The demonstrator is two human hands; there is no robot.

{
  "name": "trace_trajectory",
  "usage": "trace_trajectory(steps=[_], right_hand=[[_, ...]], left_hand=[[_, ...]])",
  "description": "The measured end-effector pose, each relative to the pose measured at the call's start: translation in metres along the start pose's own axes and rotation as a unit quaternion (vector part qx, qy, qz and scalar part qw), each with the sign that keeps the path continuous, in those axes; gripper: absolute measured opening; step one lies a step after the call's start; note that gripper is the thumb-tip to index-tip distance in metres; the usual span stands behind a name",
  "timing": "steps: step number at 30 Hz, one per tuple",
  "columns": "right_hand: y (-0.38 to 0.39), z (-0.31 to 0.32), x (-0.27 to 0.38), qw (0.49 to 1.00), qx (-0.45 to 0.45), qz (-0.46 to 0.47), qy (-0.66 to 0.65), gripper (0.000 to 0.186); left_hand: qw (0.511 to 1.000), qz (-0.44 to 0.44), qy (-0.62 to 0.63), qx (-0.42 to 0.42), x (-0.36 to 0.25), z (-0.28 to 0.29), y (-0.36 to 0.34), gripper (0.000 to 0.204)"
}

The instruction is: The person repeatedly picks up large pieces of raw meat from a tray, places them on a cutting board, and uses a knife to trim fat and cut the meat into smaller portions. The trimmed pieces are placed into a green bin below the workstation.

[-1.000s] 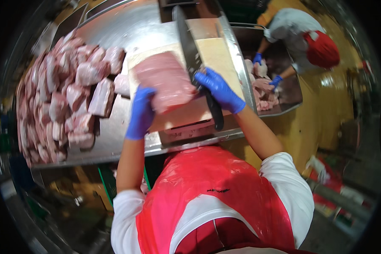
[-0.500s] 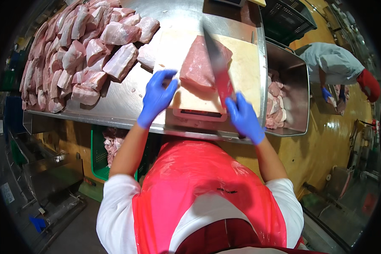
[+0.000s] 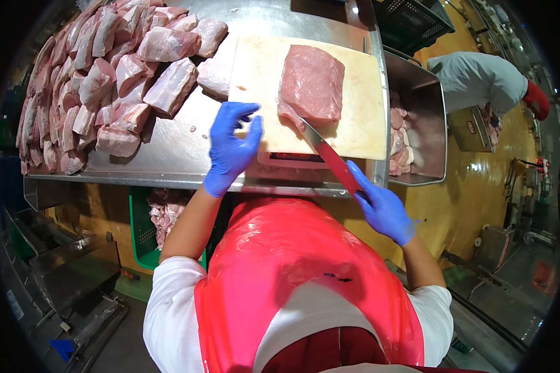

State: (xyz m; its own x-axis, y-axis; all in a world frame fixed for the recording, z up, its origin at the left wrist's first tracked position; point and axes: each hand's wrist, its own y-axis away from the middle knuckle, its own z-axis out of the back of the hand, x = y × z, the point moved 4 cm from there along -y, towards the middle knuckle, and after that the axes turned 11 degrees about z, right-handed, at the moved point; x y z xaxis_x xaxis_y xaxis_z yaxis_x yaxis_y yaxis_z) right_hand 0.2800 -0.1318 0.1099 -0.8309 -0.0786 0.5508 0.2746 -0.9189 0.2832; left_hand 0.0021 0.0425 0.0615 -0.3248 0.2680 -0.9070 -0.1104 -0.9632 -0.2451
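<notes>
A thick slab of raw pink meat [image 3: 314, 81] lies on the cream cutting board [image 3: 364, 127]. My right hand [image 3: 384, 208], in a blue glove, is closed on a long knife [image 3: 336, 163], whose handle is mostly hidden by the fingers. The blade slants up and left, its tip at the near-left corner of the slab, where a thin flap of meat hangs loose. My left hand [image 3: 233, 146], also gloved in blue, hovers left of the slab near the board's edge, fingers curved and apart, holding nothing.
Many raw meat chunks [image 3: 96, 87] are heaped on the steel table [image 3: 168, 143] at left. A scale [image 3: 292, 160] sits under the board's near edge. Metal tub [image 3: 428, 149] with meat pieces stands at right; a green crate [image 3: 144, 245] is below. Another person [image 3: 476, 81] bends over at far right.
The knife has drawn back toward me and right, from over the slab to its near corner. The slab has turned slightly. My left hand has barely moved.
</notes>
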Motion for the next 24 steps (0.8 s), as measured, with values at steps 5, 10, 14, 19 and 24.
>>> trace_trajectory(steps=[5,10,14,19,24], right_hand=[[-0.008,0.029,0.017,0.982,-0.161,0.008,-0.098,0.072],[-0.131,0.013,0.057,0.95,-0.278,0.104,-0.099,0.07],[-0.167,-0.022,0.046,0.981,-0.145,0.125,0.01,0.075],[-0.043,-0.009,0.039,0.967,0.03,0.021,0.253,0.089],[-0.009,0.042,0.0,0.968,0.022,0.075,0.239,0.081]], left_hand=[[0.983,-0.043,-0.171,0.053,0.009,-0.047,-0.01,0.031],[0.987,-0.062,-0.13,0.073,0.019,-0.036,-0.013,0.016],[0.983,-0.106,-0.132,0.077,0.02,-0.032,-0.018,0.013],[0.995,0.002,-0.079,0.06,0.037,0.006,-0.02,0.011],[0.988,0.131,-0.05,-0.067,0.085,0.138,0.039,0.007]])
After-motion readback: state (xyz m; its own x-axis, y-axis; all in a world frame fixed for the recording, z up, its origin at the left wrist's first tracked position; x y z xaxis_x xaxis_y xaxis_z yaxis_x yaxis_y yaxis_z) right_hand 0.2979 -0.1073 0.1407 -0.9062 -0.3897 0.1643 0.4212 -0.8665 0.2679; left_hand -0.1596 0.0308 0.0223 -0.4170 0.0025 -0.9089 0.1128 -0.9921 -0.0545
